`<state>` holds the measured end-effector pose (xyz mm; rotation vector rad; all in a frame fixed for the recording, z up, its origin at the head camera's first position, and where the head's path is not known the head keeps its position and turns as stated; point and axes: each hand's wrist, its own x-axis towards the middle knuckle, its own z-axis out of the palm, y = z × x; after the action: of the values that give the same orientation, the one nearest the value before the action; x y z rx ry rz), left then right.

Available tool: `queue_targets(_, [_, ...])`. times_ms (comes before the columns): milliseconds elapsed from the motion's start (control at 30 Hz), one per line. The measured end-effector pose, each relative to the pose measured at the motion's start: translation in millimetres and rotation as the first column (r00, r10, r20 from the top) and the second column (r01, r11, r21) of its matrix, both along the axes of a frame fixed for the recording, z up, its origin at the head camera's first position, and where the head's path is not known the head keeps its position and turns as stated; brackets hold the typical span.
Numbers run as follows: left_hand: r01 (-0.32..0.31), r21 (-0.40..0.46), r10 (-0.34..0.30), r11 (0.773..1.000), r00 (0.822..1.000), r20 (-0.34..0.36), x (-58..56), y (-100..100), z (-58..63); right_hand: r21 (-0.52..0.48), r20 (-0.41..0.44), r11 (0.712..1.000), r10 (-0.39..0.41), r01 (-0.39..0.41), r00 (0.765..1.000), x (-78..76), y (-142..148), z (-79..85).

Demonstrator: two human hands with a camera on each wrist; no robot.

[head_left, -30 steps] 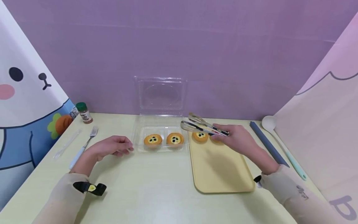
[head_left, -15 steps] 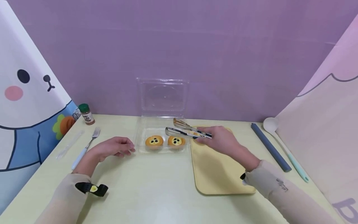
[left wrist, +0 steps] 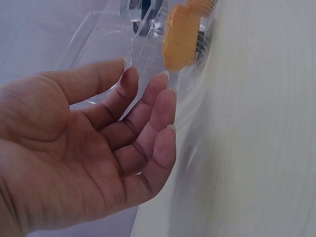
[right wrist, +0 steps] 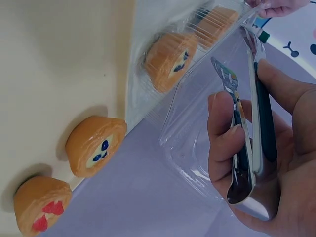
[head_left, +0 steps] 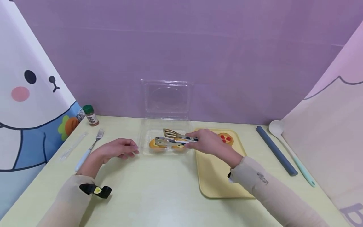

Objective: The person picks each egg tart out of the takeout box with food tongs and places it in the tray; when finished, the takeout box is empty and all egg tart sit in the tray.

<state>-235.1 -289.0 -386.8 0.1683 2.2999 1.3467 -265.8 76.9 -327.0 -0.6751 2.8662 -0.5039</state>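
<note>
My right hand [head_left: 208, 142] grips a pair of metal tongs [right wrist: 259, 128] with dark handle sides. The tongs' ends stand apart over the clear plastic container [head_left: 144, 135], with nothing seen between them. Inside the container sit two blueberry tarts [right wrist: 170, 59], partly covered by the tongs in the head view. My left hand [head_left: 116, 148] hovers just left of the container, its fingers loosely bent and holding nothing; whether the thumb touches the rim, I cannot tell. On the yellow tray [head_left: 218, 176] are a red-topped tart [head_left: 226, 138] and another blueberry tart [right wrist: 96, 146], the latter behind my right hand in the head view.
The container's raised lid [head_left: 167, 97] leans toward the purple backdrop. A fork [head_left: 90, 149], a clear wrapped utensil [head_left: 73, 146] and a green-capped jar [head_left: 91, 115] lie or stand left. Right of the tray are a grey-blue rod [head_left: 276, 150] and a long-handled spoon [head_left: 292, 153].
My right hand has carried the tongs left, from over the tray to over the container. The red-topped tart has come into sight. My left hand has stayed nearly still.
</note>
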Motion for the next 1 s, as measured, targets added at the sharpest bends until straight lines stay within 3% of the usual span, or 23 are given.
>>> queue_targets(1000, [0.001,0.009,-0.001,1.0,1.0,0.005,-1.3,1.5,1.3,0.114,0.067,0.993,0.02,-0.027,0.998,-9.9,-27.2,-0.1])
